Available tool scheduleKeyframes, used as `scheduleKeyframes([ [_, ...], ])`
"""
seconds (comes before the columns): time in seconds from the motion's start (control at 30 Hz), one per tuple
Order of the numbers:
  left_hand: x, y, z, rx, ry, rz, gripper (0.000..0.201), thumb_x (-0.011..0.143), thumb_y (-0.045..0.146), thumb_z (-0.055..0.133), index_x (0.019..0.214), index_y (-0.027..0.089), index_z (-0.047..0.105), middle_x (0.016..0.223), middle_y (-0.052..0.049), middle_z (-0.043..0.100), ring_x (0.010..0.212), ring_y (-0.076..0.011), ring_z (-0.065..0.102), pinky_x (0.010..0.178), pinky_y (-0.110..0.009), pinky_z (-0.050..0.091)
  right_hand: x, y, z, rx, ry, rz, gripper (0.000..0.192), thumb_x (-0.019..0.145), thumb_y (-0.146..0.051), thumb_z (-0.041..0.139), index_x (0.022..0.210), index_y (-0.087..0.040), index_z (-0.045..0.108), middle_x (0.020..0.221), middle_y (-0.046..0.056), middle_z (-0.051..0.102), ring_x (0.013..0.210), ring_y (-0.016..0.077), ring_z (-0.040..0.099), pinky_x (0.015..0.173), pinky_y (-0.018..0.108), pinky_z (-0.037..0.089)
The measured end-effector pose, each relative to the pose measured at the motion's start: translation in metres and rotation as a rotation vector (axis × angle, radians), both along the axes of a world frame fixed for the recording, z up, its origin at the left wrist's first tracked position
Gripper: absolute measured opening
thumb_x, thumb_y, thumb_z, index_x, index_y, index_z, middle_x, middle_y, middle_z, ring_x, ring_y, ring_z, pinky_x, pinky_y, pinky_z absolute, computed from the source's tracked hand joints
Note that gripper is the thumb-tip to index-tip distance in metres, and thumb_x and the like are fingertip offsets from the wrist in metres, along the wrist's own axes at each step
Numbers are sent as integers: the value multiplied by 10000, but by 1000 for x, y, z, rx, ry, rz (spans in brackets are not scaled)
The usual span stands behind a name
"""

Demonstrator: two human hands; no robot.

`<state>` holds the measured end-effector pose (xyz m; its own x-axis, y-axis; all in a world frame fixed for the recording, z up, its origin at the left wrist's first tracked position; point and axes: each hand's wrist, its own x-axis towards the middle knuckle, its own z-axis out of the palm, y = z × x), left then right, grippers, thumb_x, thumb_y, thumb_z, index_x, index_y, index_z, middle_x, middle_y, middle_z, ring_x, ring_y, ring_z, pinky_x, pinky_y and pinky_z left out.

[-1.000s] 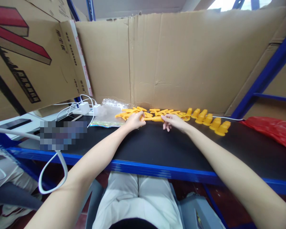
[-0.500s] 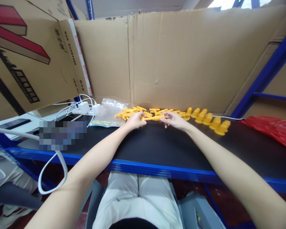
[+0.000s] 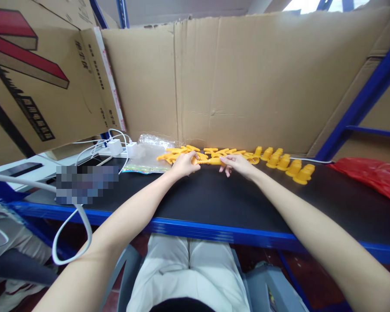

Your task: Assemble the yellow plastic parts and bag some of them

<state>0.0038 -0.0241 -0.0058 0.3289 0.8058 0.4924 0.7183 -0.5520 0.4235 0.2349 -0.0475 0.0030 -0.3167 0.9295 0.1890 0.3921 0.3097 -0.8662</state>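
Note:
Both my arms reach to the far side of the black shelf top. My left hand and my right hand pinch the two ends of a long yellow plastic piece lying just in front of a pile of flat yellow plastic parts. To the right of my right hand stands a row of yellow cone-shaped caps. My fingers hide the ends of the held piece.
A cardboard wall backs the shelf. A clear plastic bag and white chargers with cables lie at the left, a red plastic bag at the right. A large cardboard box hangs over the left side.
My hands have barely shifted at the yellow pile; the right hand's fingers moved slightly on the long piece. Everything else is still.

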Motion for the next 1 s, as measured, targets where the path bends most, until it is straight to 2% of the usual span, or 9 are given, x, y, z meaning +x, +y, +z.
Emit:
scheduleKeyframes([
  [0.1, 3, 0, 0, -116, -58, -26, 256, 589, 229, 610, 839, 174, 591, 598, 28, 497, 567, -121, 451, 577, -239, 339, 1, 2, -3, 111, -111, -16, 452, 783, -607, 503, 822, -160, 553, 758, 72, 669, 462, 112, 542, 487, 250, 385],
  [0.2, 7, -1, 0, -233, -117, -61, 237, 585, 234, 611, 811, 167, 586, 566, 44, 462, 520, -98, 411, 544, -231, 325, -2, 2, -5, 433, -275, -129, 400, 815, -549, 489, 920, -172, 571, 706, 30, 624, 528, 129, 523, 545, 259, 384],
  [0.3, 11, -5, 1, -236, -156, -93, 224, 580, 245, 615, 788, 164, 588, 557, 51, 448, 510, -89, 396, 531, -226, 320, -7, 1, -5, 700, -398, -234, 358, 863, -484, 422, 789, -170, 577, 660, 38, 594, 569, 146, 508, 580, 264, 360],
  [0.43, 16, -13, 2, -187, -155, -75, 236, 577, 255, 629, 794, 164, 603, 570, 42, 479, 536, -102, 433, 540, -229, 338, -10, 3, -7, 838, -475, -393, 443, 907, -396, 280, 608, -177, 522, 601, 75, 587, 567, 165, 525, 583, 273, 336],
  [0.63, 18, -20, 6, -119, -74, -27, 243, 592, 271, 631, 817, 183, 611, 581, 32, 500, 587, -137, 476, 590, -251, 357, -13, 2, -5, 779, -525, -508, 454, 880, -373, 269, 506, -194, 453, 503, 79, 542, 527, 173, 518, 549, 277, 310],
  [0.83, 16, -18, 7, -60, -19, -9, 260, 608, 269, 614, 859, 205, 594, 603, 22, 513, 621, -164, 495, 594, -258, 344, -17, 7, -3, 492, -397, -515, 420, 846, -337, 330, 445, -215, 312, 423, 28, 431, 469, 148, 439, 512, 276, 285],
  [0.93, 15, -12, 4, 0, 2, -38, 259, 623, 261, 609, 876, 211, 582, 599, 26, 508, 612, -163, 496, 603, -263, 349, -16, 11, -5, 371, -328, -492, 429, 835, -343, 364, 428, -215, 319, 402, 12, 409, 465, 142, 430, 505, 270, 291],
  [1.0, 13, -7, 1, 26, 15, -63, 279, 639, 279, 615, 906, 210, 570, 615, 26, 511, 602, -158, 493, 608, -265, 355, -15, 12, -7, 342, -299, -458, 452, 845, -389, 366, 430, -209, 355, 398, 7, 419, 464, 140, 434, 520, 268, 312],
])
